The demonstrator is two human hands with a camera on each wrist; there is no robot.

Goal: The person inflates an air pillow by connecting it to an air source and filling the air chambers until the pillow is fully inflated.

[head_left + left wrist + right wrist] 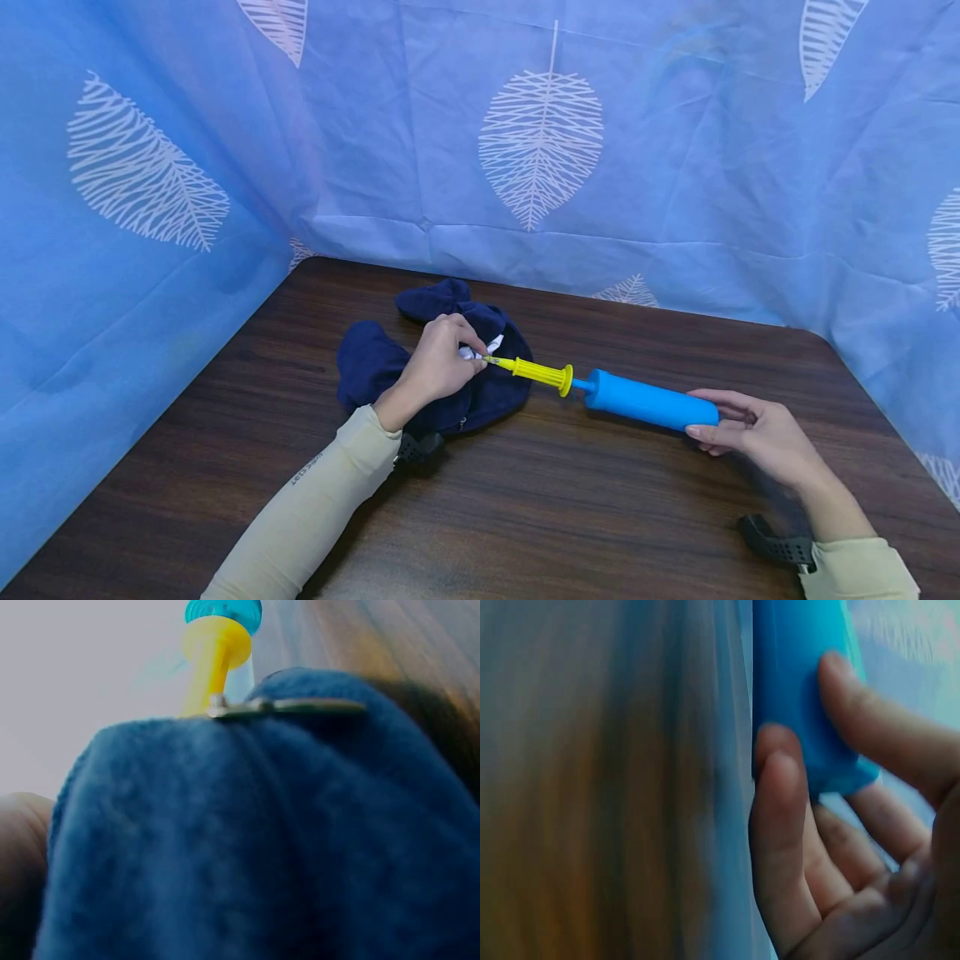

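Note:
A navy fabric neck pillow [491, 408] lies on the table, its cover parted around a white valve piece [471, 353]. My left hand [442, 358] pinches that white piece between thumb and fingertips, where the yellow nozzle of a hand pump [648, 400] meets it. The fingers partly hide the joint. The pump has a blue barrel and a ribbed yellow end, with a short blue rod between them. My right hand [757, 433] grips the barrel's far end; thumb and fingers lie around the blue barrel [802, 682] in the right wrist view.
A dark wooden table [540, 517] carries everything. Blue curtains [420, 150] with white leaf prints hang behind it and at the sides. In the left wrist view, a metal zipper pull [307, 707] lies across the navy cloth, before the pump's yellow end [214, 660].

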